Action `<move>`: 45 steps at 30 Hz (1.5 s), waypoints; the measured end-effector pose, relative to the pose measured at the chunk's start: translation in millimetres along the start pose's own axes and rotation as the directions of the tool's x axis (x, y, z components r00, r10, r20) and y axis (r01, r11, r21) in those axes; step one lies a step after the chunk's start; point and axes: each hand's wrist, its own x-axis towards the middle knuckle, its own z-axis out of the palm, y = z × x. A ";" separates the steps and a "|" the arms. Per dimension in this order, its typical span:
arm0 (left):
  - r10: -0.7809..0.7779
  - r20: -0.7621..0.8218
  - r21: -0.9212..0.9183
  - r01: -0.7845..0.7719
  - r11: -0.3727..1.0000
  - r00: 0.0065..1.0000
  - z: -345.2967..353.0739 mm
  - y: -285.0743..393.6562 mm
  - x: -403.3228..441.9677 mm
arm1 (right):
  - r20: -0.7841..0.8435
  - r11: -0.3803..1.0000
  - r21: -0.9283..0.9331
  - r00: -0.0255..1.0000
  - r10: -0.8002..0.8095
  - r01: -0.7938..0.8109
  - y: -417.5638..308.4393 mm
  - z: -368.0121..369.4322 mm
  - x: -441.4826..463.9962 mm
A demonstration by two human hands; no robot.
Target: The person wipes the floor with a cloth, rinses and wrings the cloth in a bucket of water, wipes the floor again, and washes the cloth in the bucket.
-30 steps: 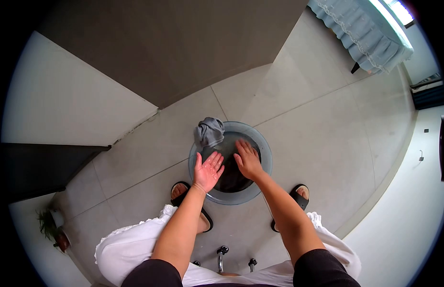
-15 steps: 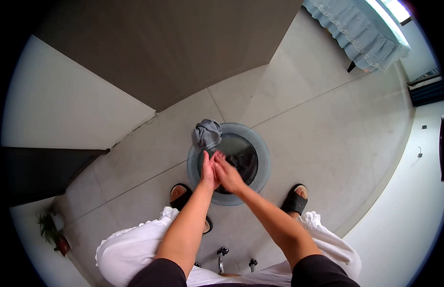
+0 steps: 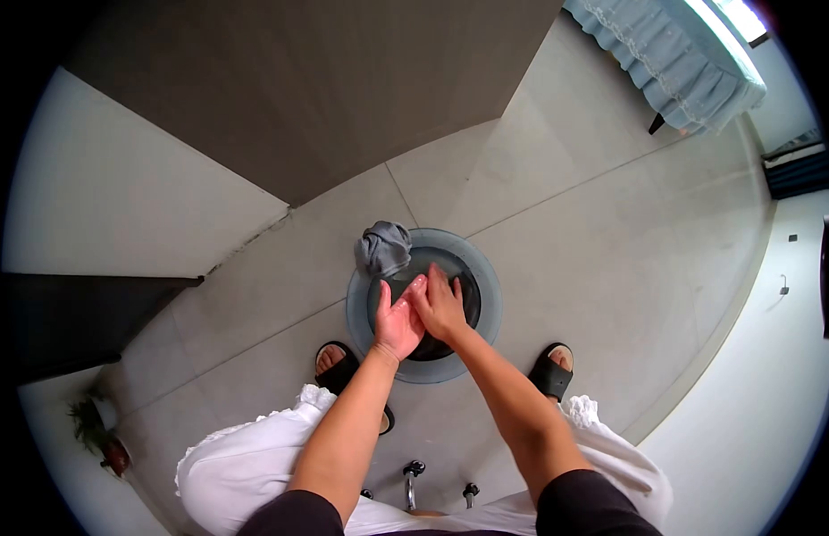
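Note:
Over a grey-blue basin [image 3: 489, 304] of water, my left hand [image 3: 399, 323] lies palm up with its fingers apart, looking wet. My right hand [image 3: 440, 308] is beside it, fingers spread, its edge touching the left fingers. Neither hand holds anything. A bunched grey cloth [image 3: 383, 249] hangs on the basin's upper left rim, just beyond my left fingertips. Dark material [image 3: 431, 349] shows in the water beneath my hands; its shape is partly hidden.
My feet in black sandals [image 3: 550, 373] flank the basin on the tiled floor. A brown panel [image 3: 325, 89] stands ahead, a skirted table [image 3: 669, 67] at upper right, a potted plant [image 3: 95, 427] at lower left. Metal fixtures [image 3: 411, 487] show below.
My hands came together from apart over the basin, palms meeting, then parted slightly, with the right hand now spread beside the left. The grey cloth has stayed on the rim.

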 end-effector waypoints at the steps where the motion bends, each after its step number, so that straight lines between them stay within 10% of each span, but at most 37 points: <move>1: 0.012 0.007 0.005 -0.012 1.000 1.000 -4.0 1.7 4.6 | -0.025 0.991 -0.054 0.992 -0.123 0.122 -0.4 8.3 -8.8; 19: 0.222 -0.327 0.517 -0.023 0.856 0.919 -32.0 -6.2 -8.2 | -0.233 0.981 0.061 0.959 -0.164 0.183 41.0 -10.3 -34.2; 26: 0.385 -0.262 0.694 -0.104 0.712 0.885 -51.9 -24.0 2.6 | -0.012 0.924 -0.310 0.971 -0.238 0.223 -0.7 0.7 -12.5; 29: 0.341 -0.409 0.518 -0.093 0.850 0.846 -40.4 -23.1 0.9 | 0.139 0.849 -0.253 0.886 -0.442 0.463 -6.6 -1.5 1.6; 41: 0.287 -0.370 0.682 0.049 0.729 0.883 -32.6 -26.3 25.4 | -0.065 0.901 -0.282 0.931 -0.360 0.329 14.4 -27.5 -27.9; 45: 0.155 -0.310 0.682 0.106 0.724 0.938 -23.5 -20.3 48.6 | 0.096 0.879 -0.202 0.902 -0.420 0.431 18.1 -41.0 -18.7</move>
